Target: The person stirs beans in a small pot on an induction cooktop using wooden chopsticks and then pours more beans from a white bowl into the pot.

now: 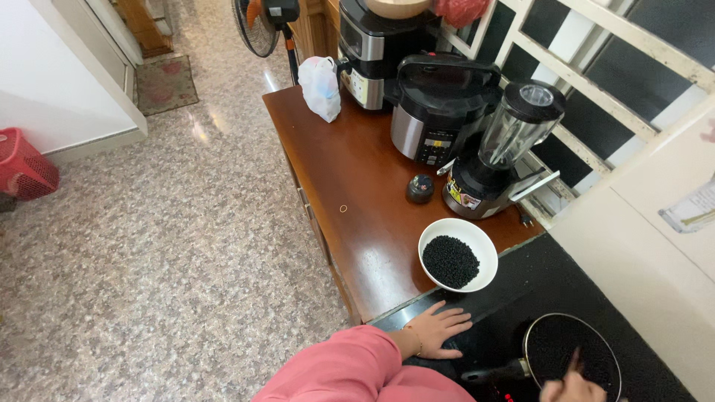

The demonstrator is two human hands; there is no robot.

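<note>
My left hand (438,328) lies flat, fingers spread, on the near edge of a black cooktop (514,298), holding nothing. It comes out of a pink sleeve (350,368). At the bottom edge my right hand (572,387) is blurred over a small black pan (572,350) with a dark handle pointing left; what it holds is unclear. A white bowl (458,254) of small black beans sits on the brown wooden cabinet (350,171) just beyond my left hand.
On the cabinet stand a blender (503,152), a black and silver cooker (439,108), another appliance (376,48), a white plastic bag (320,85), a small dark lid (420,189) and a rubber band (343,209). A fan (261,26) and a red basket (22,164) stand on the speckled floor.
</note>
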